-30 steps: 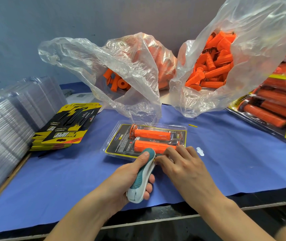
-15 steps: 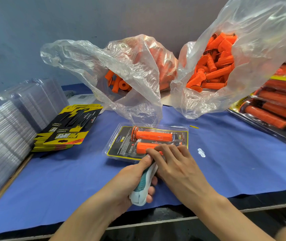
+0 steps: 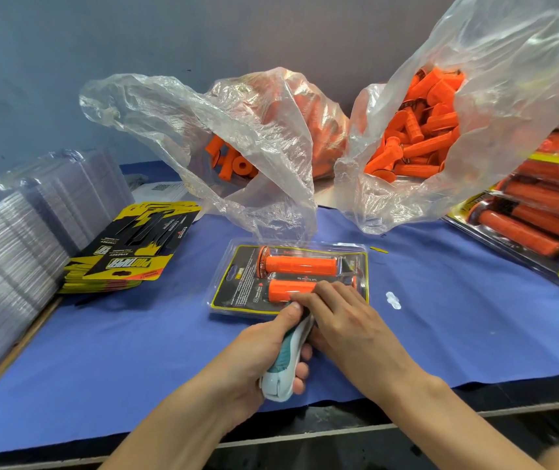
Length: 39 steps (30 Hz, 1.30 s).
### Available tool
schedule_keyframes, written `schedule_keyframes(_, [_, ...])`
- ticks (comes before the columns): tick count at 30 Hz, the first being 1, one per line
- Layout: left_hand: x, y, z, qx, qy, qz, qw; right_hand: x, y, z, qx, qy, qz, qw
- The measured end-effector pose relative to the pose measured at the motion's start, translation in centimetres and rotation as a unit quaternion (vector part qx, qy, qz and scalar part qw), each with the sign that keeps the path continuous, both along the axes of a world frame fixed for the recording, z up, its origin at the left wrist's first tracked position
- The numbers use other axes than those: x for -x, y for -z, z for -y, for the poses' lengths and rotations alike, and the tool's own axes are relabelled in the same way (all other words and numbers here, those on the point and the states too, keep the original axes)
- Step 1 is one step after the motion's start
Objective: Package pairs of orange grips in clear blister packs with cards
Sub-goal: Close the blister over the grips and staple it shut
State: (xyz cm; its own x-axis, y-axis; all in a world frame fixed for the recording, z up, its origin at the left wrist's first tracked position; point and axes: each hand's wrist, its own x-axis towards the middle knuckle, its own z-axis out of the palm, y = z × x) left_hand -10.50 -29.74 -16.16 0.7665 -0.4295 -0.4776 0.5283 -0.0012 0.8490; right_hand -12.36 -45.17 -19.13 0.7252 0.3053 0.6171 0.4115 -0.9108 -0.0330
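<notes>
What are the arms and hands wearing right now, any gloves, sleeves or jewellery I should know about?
Nothing is worn. The left hand and right hand are bare: no gloves, rings or tape show. The left forearm and right forearm are bare too, with no sleeve, watch or band up to the frame edge.
</notes>
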Motion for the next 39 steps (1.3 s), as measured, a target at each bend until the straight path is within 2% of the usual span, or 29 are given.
schedule_keyframes(5, [-0.1, -0.8, -1.5, 0.008, 0.069, -0.045, 0.997, 0.0, 0.7, 0.5, 0.018, 0.033, -0.014, 0.999])
schedule_keyframes(6, [-0.3, -1.1, -2.4, -0.014, 0.093, -0.042, 0.995, 0.1, 0.8, 0.6, 0.025, 0.046, -0.016, 0.999])
schedule_keyframes(8, [-1.1, -1.8, -4.8, -0.136, 0.138, 0.025, 0.981, 0.1, 0.7, 0.8, 0.044, 0.070, -0.015, 0.996])
schedule_keyframes(10, [-2.2, -2.2, -7.4, -0.282, 0.112, 0.131, 0.944, 0.1, 0.6, 1.0, 0.054, 0.081, -0.007, 0.995])
schedule_keyframes(13, [-4.2, -2.0, -10.9, -0.393, -0.013, 0.248, 0.885, 0.2, 0.4, 1.2, 0.034, 0.097, 0.005, 0.995])
schedule_keyframes(17, [-5.8, -1.2, -13.3, -0.473, -0.058, 0.248, 0.843, 0.3, 0.7, 1.7, 0.021, 0.118, 0.003, 0.993])
schedule_keyframes(20, [-6.8, 0.0, -13.7, -0.628, -0.055, 0.292, 0.719, 0.1, 0.7, 2.1, 0.040, 0.147, 0.021, 0.988])
schedule_keyframes(21, [-7.1, 0.0, -13.7, -0.649, -0.055, 0.299, 0.697, 0.1, 0.7, 2.2, 0.048, 0.161, 0.033, 0.985])
schedule_keyframes(24, [-7.9, -0.4, -13.5, -0.681, -0.050, 0.290, 0.670, 0.0, 0.5, 3.1, 0.059, 0.202, 0.043, 0.977])
schedule_keyframes(25, [-8.1, -0.5, -13.3, -0.697, -0.056, 0.296, 0.650, 0.1, 0.4, 3.6, 0.061, 0.217, 0.034, 0.974])
schedule_keyframes(27, [-8.4, -0.6, -12.4, -0.690, -0.096, 0.367, 0.616, 0.4, 0.2, 4.8, 0.055, 0.250, 0.001, 0.967])
schedule_keyframes(28, [-8.4, -0.7, -11.4, -0.637, -0.131, 0.428, 0.628, 0.5, 0.0, 5.5, 0.047, 0.266, -0.015, 0.963])
schedule_keyframes(29, [-8.4, -0.8, -10.3, -0.551, -0.162, 0.478, 0.665, 0.6, -0.2, 6.0, 0.038, 0.281, -0.030, 0.959])
schedule_keyframes(30, [-8.2, -1.0, -9.0, -0.449, -0.179, 0.499, 0.719, 0.7, -0.3, 6.5, 0.023, 0.292, -0.046, 0.955])
schedule_keyframes(32, [-7.9, -1.6, -6.1, -0.291, -0.155, 0.457, 0.826, 0.8, -0.7, 6.8, -0.020, 0.300, -0.074, 0.951])
schedule_keyframes(34, [-7.7, -1.3, -3.8, -0.220, -0.090, 0.366, 0.900, 0.7, -1.0, 6.4, -0.075, 0.290, -0.087, 0.950])
schedule_keyframes(35, [-7.8, -0.8, -3.0, -0.231, -0.054, 0.327, 0.915, 0.7, -1.1, 6.0, -0.108, 0.283, -0.088, 0.949])
schedule_keyframes(37, [-8.0, 0.0, -1.8, -0.283, -0.010, 0.312, 0.907, 0.5, -1.1, 4.9, -0.178, 0.272, -0.089, 0.941])
schedule_keyframes(39, [-8.2, -0.1, -1.6, -0.283, 0.019, 0.307, 0.908, 0.1, -0.6, 4.2, -0.226, 0.260, -0.117, 0.931])
